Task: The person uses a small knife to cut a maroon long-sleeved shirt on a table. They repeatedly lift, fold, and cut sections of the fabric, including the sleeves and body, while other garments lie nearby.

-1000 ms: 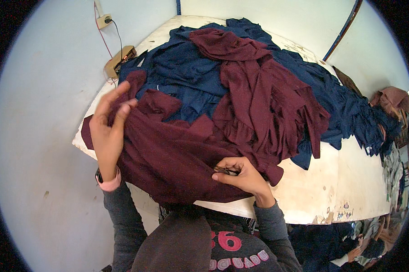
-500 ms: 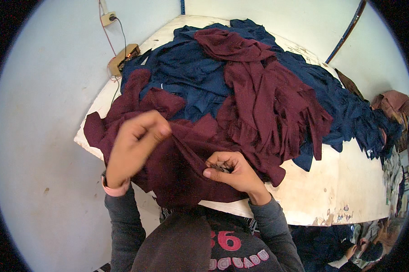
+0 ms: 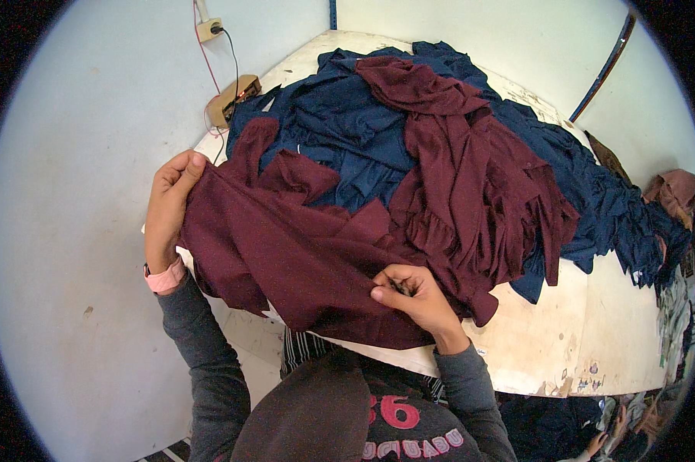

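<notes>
Maroon cloth (image 3: pixel 286 254) lies spread across the centre-left and lower centre of the frame, its left corner clamped between thumb and fingers of the left hand (image 3: pixel 169 204), while the right hand (image 3: pixel 424 300), lower centre, is closed around a small dark object (image 3: pixel 400 287) against the fabric; object type too obscured to tell. Beyond it, a second maroon garment (image 3: pixel 459 185) lies right of centre over a navy heap (image 3: pixel 332 112) in the upper middle, all on a pale, worn table (image 3: pixel 540 339); a tan box (image 3: pixel 233 100) sits upper left.
</notes>
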Tool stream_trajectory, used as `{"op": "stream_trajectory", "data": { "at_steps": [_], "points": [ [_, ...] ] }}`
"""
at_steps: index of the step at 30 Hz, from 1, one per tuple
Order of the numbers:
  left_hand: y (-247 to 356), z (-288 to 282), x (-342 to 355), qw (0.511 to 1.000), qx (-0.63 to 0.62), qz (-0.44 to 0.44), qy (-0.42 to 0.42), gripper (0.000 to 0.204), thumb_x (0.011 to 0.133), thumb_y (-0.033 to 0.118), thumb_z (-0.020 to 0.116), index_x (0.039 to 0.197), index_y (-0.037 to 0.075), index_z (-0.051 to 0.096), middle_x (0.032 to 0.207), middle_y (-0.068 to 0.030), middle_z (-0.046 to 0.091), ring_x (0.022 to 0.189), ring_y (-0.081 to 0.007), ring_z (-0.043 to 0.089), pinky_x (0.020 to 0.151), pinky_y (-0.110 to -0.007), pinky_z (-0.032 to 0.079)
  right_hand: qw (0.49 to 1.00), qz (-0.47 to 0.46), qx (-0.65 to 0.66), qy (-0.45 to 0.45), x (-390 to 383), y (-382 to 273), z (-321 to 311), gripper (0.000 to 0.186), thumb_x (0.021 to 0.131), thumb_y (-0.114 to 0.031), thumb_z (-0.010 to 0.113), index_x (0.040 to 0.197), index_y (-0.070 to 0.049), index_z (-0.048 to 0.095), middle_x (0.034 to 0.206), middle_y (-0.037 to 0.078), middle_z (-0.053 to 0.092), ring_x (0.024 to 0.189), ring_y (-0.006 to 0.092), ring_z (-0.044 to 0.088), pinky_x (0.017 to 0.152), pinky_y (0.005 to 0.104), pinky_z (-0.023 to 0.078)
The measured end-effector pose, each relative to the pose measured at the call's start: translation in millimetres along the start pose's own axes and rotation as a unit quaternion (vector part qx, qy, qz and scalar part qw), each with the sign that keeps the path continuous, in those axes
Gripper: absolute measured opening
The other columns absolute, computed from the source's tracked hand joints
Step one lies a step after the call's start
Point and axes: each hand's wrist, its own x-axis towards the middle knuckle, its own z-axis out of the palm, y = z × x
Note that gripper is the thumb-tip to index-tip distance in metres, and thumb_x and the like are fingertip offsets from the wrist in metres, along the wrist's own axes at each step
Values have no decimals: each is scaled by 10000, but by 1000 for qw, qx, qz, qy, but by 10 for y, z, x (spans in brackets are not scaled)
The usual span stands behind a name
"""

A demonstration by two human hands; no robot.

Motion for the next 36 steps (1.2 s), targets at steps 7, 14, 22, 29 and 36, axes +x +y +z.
{"op": "stream_trajectory", "data": {
  "at_steps": [7,14,22,29,36],
  "points": [
    [-181,-37,-37,992,123,4,20,239,1032,265,658,1023,28,691,829,42,663,775,-53,580,738,-221,459,995,-39,-12,89,-126,-249,-271,137,918,-135,790,939,-18,721,800,-69,631,741,12,512,660,209,377],
    [84,963,-705,909,47,334,243,162,942,113,662,1096,82,697,941,-34,581,850,-140,547,775,-273,448,990,-58,-24,123,-162,-338,-360,135,911,-127,792,915,-20,710,800,-69,631,745,25,522,671,216,379],
    [937,1272,-1368,811,-302,483,-131,320,941,353,759,1242,434,684,1048,65,434,896,-131,446,780,-366,275,989,-62,0,135,-153,-292,-224,100,912,-113,780,904,-47,705,751,-94,596,670,-5,468,602,201,324],
    [927,1497,-1344,785,-383,475,-112,307,905,301,805,1163,429,699,1058,79,434,867,-140,442,754,-372,265,989,-64,-1,133,-172,-275,-238,108,906,-120,786,902,-48,706,749,-91,596,674,0,470,604,204,330],
    [936,1391,-1306,791,-363,463,-165,353,896,286,820,1192,429,692,1088,81,443,882,-144,456,759,-361,272,990,-66,3,127,-176,-260,-230,125,905,-131,792,924,-44,706,770,-82,609,688,3,485,619,201,346]
  ]
}}
